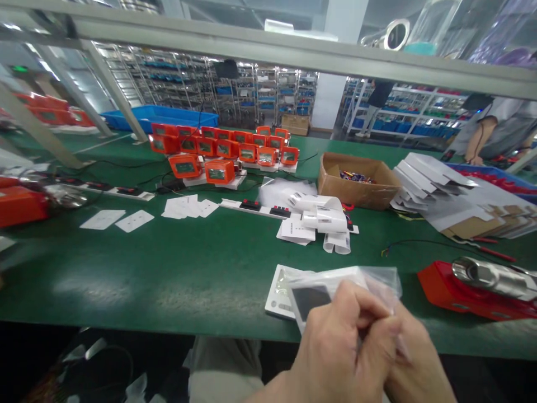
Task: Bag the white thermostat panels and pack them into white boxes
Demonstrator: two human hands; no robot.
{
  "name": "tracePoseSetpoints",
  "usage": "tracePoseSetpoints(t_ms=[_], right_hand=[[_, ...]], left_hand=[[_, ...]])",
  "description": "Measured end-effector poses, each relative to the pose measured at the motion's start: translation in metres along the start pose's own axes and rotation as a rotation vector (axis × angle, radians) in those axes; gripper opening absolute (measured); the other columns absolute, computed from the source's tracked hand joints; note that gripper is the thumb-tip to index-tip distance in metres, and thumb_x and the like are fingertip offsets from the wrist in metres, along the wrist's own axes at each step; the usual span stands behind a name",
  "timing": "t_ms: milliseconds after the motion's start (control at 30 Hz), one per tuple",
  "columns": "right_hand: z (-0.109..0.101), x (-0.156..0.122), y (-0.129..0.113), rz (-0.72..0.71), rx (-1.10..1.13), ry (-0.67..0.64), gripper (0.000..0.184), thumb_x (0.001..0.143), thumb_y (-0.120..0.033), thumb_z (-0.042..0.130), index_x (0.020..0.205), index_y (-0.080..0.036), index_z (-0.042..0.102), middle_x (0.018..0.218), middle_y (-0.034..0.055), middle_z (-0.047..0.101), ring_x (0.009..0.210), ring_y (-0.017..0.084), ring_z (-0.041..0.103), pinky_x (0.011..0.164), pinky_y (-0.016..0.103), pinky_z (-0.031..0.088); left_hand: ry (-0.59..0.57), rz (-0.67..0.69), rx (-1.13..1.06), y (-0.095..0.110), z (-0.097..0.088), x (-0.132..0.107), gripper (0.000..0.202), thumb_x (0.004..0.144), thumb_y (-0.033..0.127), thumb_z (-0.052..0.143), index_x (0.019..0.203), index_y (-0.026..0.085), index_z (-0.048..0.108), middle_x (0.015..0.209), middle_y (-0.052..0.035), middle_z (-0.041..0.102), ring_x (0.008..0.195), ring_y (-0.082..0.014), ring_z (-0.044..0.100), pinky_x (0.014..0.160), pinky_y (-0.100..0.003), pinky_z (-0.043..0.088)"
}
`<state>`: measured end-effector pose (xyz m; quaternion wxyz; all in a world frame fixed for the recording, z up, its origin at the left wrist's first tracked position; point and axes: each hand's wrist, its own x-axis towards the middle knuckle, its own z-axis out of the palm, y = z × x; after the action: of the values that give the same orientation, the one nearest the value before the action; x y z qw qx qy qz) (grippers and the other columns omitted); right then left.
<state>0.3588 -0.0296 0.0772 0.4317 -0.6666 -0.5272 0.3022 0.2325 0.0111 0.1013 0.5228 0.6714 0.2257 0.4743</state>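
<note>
Gripping a white device (312, 296) with a dark screen, both hands work together at the near edge of the green table (176, 274). The left hand (335, 347) is closed over the device's lower part; the right hand (413, 358) pinches the clear plastic bag (384, 277) around it, fingers curled shut on the film. The step in hand appears to be bagging — the device looks partly inside the bag. Judged next: the film needs a firm pull while the device is held steady. The bag is thin, glossy and crinkled; the device is flat, rectangular, smooth plastic. A white tray (279, 291) lies just beside it, under its far corner. Rows of orange units (222, 148) and a cardboard box (356, 182) stand well apart.
</note>
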Motion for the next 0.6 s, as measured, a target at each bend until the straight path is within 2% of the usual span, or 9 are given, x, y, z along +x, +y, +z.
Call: tracePoseSetpoints(t_ms=[67,100,167,233,300,367,433,500,600], right_hand=[[-0.016,0.001,0.019,0.117,-0.084,0.202,0.047,0.074,-0.049,0.059,0.113,-0.023,0.062,0.096,0.0052,0.07,0.087,0.023,0.066,0.069,0.026,0.055],[-0.024,0.002,0.031,0.198,-0.097,0.298,0.05,0.073,-0.053,0.059,0.112,-0.022,0.062,0.1,0.0059,0.069,0.09,0.024,0.065,0.072,0.028,0.055],[-0.04,0.005,0.057,0.342,0.008,0.448,0.055,0.072,-0.055,0.06,0.113,-0.018,0.062,0.102,0.0081,0.069,0.088,0.025,0.065,0.072,0.029,0.055],[-0.048,0.007,0.085,0.432,0.254,0.5,0.062,0.07,-0.052,0.065,0.119,-0.014,0.058,0.102,0.0099,0.069,0.083,0.024,0.066,0.07,0.03,0.056],[-0.048,0.009,0.112,0.512,0.461,0.478,0.067,0.066,-0.05,0.07,0.12,-0.011,0.056,0.098,0.011,0.07,0.077,0.024,0.067,0.067,0.032,0.056],[-0.046,0.01,0.133,0.595,0.477,0.444,0.068,0.064,-0.051,0.071,0.116,-0.009,0.058,0.093,0.0116,0.07,0.078,0.025,0.067,0.067,0.033,0.055],[-0.044,0.011,0.147,0.666,0.269,0.422,0.066,0.065,-0.057,0.067,0.11,-0.009,0.062,0.089,0.0117,0.07,0.082,0.028,0.066,0.07,0.036,0.053],[-0.045,0.012,0.155,0.658,-0.083,0.395,0.063,0.069,-0.063,0.059,0.106,-0.013,0.066,0.086,0.0125,0.07,0.084,0.031,0.064,0.073,0.041,0.051],[-0.048,0.012,0.163,0.41,-0.587,0.37,0.065,0.076,-0.066,0.045,0.103,-0.01,0.066,0.089,0.0187,0.067,0.088,0.035,0.061,0.079,0.048,0.047]], left_hand=[[-0.017,0.076,0.144,-0.006,-0.003,0.0,0.013,0.086,0.016,0.052,0.098,0.02,0.052,0.09,-0.0044,0.068,0.082,-0.014,0.067,0.075,-0.024,0.056],[-0.002,0.066,0.231,-0.011,-0.009,0.0,0.02,0.084,0.016,0.054,0.103,0.021,0.053,0.097,-0.0048,0.067,0.089,-0.0149,0.065,0.082,-0.027,0.054],[0.041,-0.055,0.389,-0.024,-0.028,-0.001,0.027,0.083,0.02,0.057,0.109,0.023,0.052,0.104,-0.0041,0.065,0.094,-0.016,0.063,0.085,-0.03,0.053],[0.073,-0.232,0.489,-0.039,-0.05,-0.002,0.025,0.085,0.025,0.055,0.11,0.024,0.051,0.105,-0.0039,0.065,0.091,-0.0166,0.063,0.081,-0.032,0.054],[0.089,-0.365,0.549,-0.054,-0.069,-0.003,0.024,0.087,0.029,0.052,0.11,0.023,0.051,0.107,-0.0048,0.064,0.09,-0.0173,0.063,0.079,-0.034,0.053],[0.081,-0.437,0.595,-0.064,-0.081,-0.002,0.023,0.087,0.033,0.05,0.109,0.023,0.052,0.109,-0.0051,0.063,0.091,-0.0181,0.062,0.08,-0.036,0.052],[0.052,-0.47,0.628,-0.07,-0.087,-0.002,0.023,0.088,0.035,0.049,0.108,0.023,0.053,0.11,-0.0047,0.063,0.092,-0.0184,0.062,0.082,-0.037,0.051],[0.027,-0.484,0.662,-0.074,-0.09,-0.002,0.024,0.088,0.036,0.048,0.108,0.023,0.053,0.11,-0.0051,0.063,0.093,-0.0191,0.063,0.083,-0.037,0.051],[0.025,-0.484,0.729,-0.081,-0.097,-0.001,0.026,0.088,0.036,0.048,0.108,0.021,0.054,0.111,-0.0073,0.063,0.094,-0.0207,0.063,0.08,-0.037,0.052]])
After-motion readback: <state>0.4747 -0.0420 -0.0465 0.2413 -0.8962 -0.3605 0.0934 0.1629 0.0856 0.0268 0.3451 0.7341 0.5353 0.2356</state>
